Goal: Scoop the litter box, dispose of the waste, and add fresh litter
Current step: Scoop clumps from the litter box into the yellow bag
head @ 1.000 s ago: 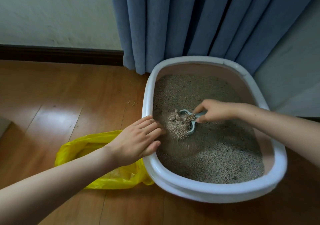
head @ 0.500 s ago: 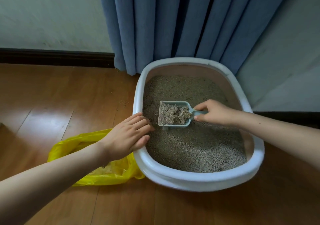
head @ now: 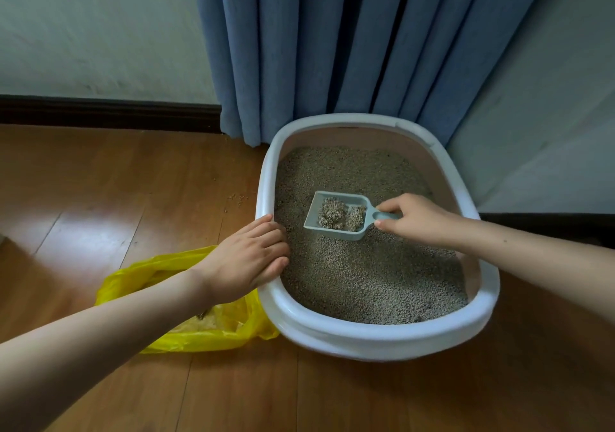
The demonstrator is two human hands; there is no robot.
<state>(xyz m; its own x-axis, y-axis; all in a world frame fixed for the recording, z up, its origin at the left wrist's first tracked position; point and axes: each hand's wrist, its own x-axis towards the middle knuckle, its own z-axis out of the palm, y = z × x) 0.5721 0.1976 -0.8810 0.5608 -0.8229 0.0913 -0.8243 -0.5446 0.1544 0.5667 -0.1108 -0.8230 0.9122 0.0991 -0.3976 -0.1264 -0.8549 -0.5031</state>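
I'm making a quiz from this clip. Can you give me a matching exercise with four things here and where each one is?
Things:
1. scoop
2. bag
3. left hand
4. curtain

Places:
A. on the floor left of the litter box
B. hanging behind the box
C. held over the litter by the right hand, clumps inside
D. resting on the box's left rim

Pairs: 1-C, 2-A, 3-D, 4-B

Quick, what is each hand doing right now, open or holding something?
Left hand: open, fingers resting on the litter box rim.
Right hand: pinches the handle of the litter scoop, which carries clumps.
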